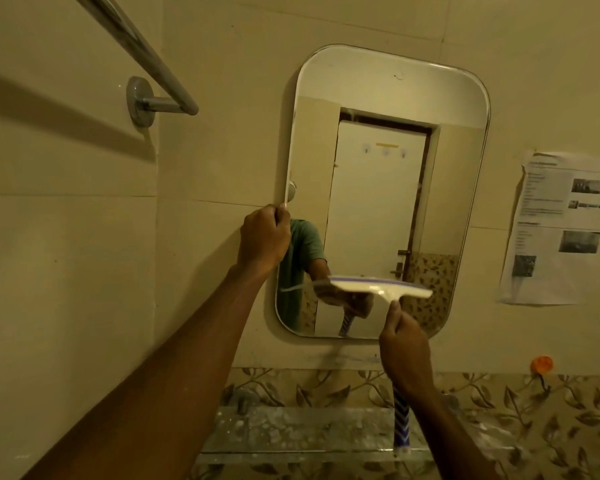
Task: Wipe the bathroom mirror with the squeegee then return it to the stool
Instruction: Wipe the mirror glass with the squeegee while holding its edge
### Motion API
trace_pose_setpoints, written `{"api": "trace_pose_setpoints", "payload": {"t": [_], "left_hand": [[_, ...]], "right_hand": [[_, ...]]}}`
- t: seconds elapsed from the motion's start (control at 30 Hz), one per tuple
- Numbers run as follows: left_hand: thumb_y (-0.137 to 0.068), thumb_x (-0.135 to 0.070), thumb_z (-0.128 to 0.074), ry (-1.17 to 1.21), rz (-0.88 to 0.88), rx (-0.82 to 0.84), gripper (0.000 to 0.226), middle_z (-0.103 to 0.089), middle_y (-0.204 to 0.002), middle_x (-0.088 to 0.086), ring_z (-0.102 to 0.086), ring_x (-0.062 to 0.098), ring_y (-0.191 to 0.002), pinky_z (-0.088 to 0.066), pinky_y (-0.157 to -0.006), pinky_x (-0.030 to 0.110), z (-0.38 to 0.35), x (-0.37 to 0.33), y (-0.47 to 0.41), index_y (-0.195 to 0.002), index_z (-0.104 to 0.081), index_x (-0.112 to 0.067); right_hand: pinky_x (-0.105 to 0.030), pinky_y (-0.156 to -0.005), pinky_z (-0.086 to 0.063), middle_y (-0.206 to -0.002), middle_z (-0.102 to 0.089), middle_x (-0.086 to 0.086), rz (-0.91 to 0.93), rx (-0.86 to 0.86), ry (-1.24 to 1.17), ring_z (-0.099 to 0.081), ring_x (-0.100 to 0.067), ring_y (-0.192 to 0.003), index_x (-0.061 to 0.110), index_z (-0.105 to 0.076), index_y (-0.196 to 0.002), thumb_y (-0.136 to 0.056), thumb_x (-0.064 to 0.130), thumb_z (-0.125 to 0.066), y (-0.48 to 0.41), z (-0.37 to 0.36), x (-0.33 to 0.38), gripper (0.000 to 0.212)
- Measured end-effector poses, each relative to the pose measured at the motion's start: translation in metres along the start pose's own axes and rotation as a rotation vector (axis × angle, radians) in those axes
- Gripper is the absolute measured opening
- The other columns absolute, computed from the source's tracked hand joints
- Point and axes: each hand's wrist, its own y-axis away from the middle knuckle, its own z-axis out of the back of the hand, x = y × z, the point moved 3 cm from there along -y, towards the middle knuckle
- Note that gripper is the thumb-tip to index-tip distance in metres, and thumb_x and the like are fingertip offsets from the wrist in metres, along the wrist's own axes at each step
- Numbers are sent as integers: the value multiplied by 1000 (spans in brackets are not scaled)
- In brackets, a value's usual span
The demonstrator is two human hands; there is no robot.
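A rounded rectangular mirror (388, 140) hangs on the tiled wall. My left hand (264, 239) grips the mirror's left edge about halfway up. My right hand (404, 348) holds the squeegee (381, 289) by its blue-and-white handle, whose end sticks out below my wrist. The white blade lies flat and horizontal against the lower part of the glass. The mirror reflects a white door, my arm and the squeegee. The stool is out of view.
A chrome towel bar (153, 69) juts from the wall at upper left. A glass shelf (309, 434) runs below the mirror. A printed paper sheet (561, 226) is stuck to the wall at right, with an orange hook (541, 364) below it.
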Motion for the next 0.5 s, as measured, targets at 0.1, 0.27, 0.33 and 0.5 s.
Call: {"api": "trace_pose_setpoints", "payload": {"t": [0.1, 0.27, 0.33, 0.5], "left_hand": [[-100, -29, -37, -9, -20, -20, 39, -63, -80, 10, -54, 15, -71, -39, -63, 26, -2, 0, 2, -87, -63, -4], [-101, -27, -38, -26, -31, -48, 37, -64, -83, 12, -54, 17, -74, -37, -66, 26, -3, -1, 4, -90, -63, -2], [-101, -27, -37, -27, -17, -62, 38, -64, -84, 13, -54, 17, -74, -37, -66, 26, -4, -1, 4, -90, -63, -1], [-101, -28, -35, 2, 27, -74, 41, -67, -88, 14, -61, 24, -82, -39, -69, 28, -8, 2, 4, -93, -65, -2]], "right_hand": [[-31, -48, -40, -63, -57, -12, -26, 24, 2, -51, -23, -52, 10, -58, -73, -103, 38, -27, -3, 7, -11, 51], [-32, -51, -41, -67, -54, -14, 17, -83, -120, -47, -23, -55, 3, -58, -81, -104, 38, -27, -74, 56, 16, 53], [-31, -51, -42, -68, -56, -17, 5, -71, -105, -49, -24, -55, 5, -57, -78, -104, 39, -26, -88, 63, 8, 53], [-35, -49, -43, -58, -52, -14, -99, -57, -63, -46, -23, -47, 11, -55, -72, -103, 40, -26, -35, 34, -50, 51]]}}
